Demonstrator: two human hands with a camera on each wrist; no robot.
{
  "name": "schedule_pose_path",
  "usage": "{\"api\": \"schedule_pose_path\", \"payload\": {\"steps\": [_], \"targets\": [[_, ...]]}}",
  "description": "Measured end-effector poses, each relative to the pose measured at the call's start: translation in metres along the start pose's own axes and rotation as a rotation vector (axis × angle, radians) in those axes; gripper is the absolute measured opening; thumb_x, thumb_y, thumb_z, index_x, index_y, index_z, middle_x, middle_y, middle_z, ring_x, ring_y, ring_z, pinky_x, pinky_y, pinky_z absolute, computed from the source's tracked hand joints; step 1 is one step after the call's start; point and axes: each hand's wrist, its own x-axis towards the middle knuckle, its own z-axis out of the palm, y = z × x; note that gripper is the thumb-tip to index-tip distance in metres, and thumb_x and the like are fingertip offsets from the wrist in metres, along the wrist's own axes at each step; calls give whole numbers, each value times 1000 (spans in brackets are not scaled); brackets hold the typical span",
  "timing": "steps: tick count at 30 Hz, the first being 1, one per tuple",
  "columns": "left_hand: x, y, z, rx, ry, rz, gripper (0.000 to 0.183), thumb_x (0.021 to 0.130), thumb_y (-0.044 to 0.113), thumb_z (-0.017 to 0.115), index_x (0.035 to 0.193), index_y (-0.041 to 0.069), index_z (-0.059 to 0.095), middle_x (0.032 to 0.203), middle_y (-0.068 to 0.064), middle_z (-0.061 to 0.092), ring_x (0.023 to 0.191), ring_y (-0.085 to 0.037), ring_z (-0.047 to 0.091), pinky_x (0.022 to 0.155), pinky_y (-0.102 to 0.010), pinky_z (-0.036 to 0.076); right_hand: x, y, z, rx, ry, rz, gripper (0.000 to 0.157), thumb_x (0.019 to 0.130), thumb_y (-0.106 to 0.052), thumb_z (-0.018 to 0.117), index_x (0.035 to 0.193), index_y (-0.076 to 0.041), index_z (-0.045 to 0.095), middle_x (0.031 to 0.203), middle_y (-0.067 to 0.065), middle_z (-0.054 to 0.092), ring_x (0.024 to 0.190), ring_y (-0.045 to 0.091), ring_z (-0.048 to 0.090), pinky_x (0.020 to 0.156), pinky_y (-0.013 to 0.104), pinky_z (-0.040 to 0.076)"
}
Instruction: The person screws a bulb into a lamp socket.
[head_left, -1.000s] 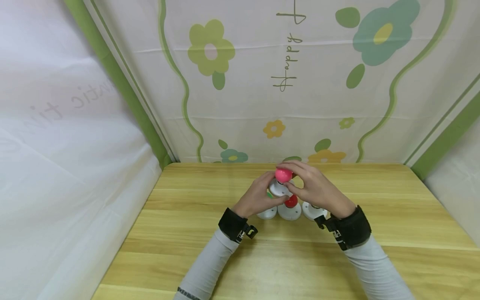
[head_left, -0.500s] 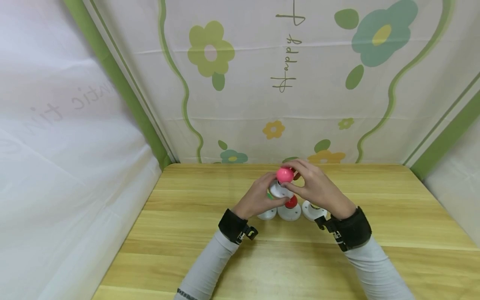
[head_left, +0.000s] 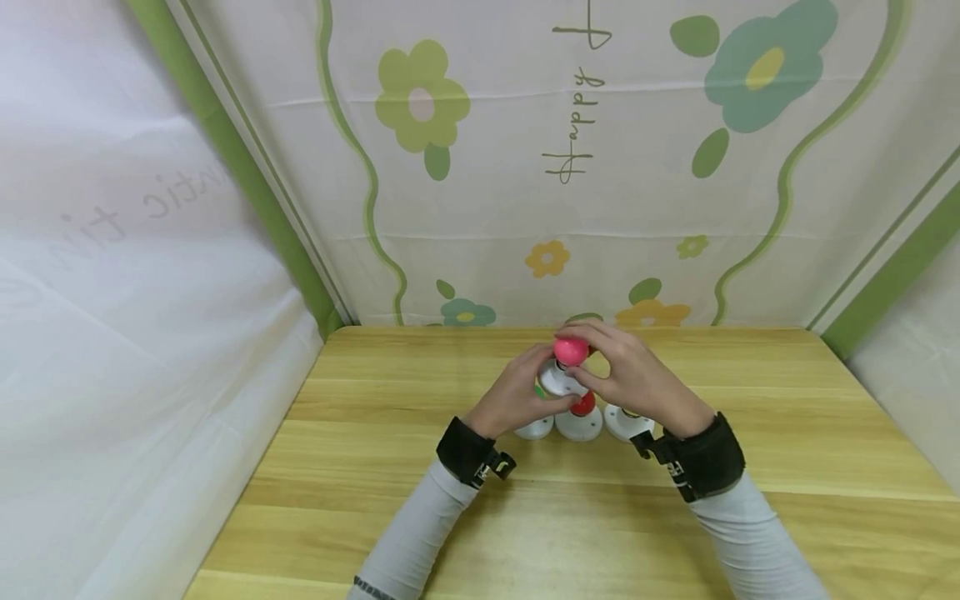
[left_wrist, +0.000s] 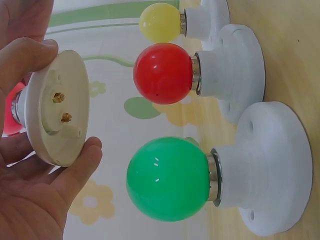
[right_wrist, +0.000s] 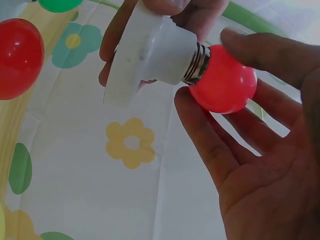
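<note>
My left hand (head_left: 517, 392) grips a round white lamp holder (right_wrist: 167, 55) by its rim, raised above the table. Two brass screws show on its hollow underside in the left wrist view. A pink light bulb (head_left: 572, 351) stands in this holder, some of its metal screw thread (right_wrist: 197, 64) showing at the socket's mouth. Thumb and fingers of my right hand (head_left: 637, 375) hold the bulb's globe. Close by on the table are white holders with a green bulb (left_wrist: 167, 180), a red bulb (left_wrist: 162, 72) and a yellow bulb (left_wrist: 160, 22).
The three holders stand in a row on the wooden table (head_left: 525, 533), beneath and in front of my hands. A flower-printed white curtain (head_left: 480, 208) rises behind the table's far edge. Another white curtain (head_left: 150, 358) hangs along the left side.
My right fingers have shifted around the pink bulb, loosening half a second ago and closing again now. The bulb sits slightly farther right than a second ago. My left hand stays nearly still.
</note>
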Motion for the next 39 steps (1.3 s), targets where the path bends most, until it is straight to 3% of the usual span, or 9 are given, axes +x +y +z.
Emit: {"api": "schedule_pose_path", "payload": {"steps": [5, 21, 27, 32, 39], "targets": [[0, 0, 0, 1, -1, -9, 67, 84, 30, 73, 141, 16, 42, 130, 1, 54, 113, -6, 50, 94, -20, 47, -2, 0, -2, 21, -24, -4, 51, 82, -5, 70, 131, -8, 56, 130, 7, 55, 111, 17, 55, 85, 36, 55], [-1, -1, -1, 1, -3, -27, 66, 83, 33, 74, 140, 17, 44, 130, 3, 53, 112, -5, 50, 92, -20, 48, -1, -2, -3, -22, -4, 21, 53, 79, -15, 78, 128, -11, 59, 127, 6, 54, 102, 14, 56, 74, 32, 57], [0, -1, 0, -2, -7, -10, 66, 84, 32, 73, 140, 17, 43, 130, 2, 53, 112, -6, 51, 92, -19, 48, -3, -1, -2, -25, -11, 34, 52, 80, -18, 77, 128, -11, 58, 128, 6, 53, 103, 14, 56, 78, 35, 57], [-1, -1, 0, 1, 3, -16, 64, 84, 32, 73, 139, 16, 45, 130, 2, 53, 112, -5, 51, 92, -19, 48, -5, -1, -3, 1, -35, 37, 50, 82, -11, 70, 131, -8, 55, 130, 5, 54, 108, 15, 56, 84, 40, 55], [-1, -1, 0, 12, 8, -9, 65, 84, 31, 73, 140, 17, 44, 132, 2, 52, 113, -5, 50, 93, -19, 48, -4, -1, -4, 9, -22, 14, 51, 82, -12, 73, 130, -7, 56, 127, 5, 57, 104, 13, 56, 81, 35, 56]]}}
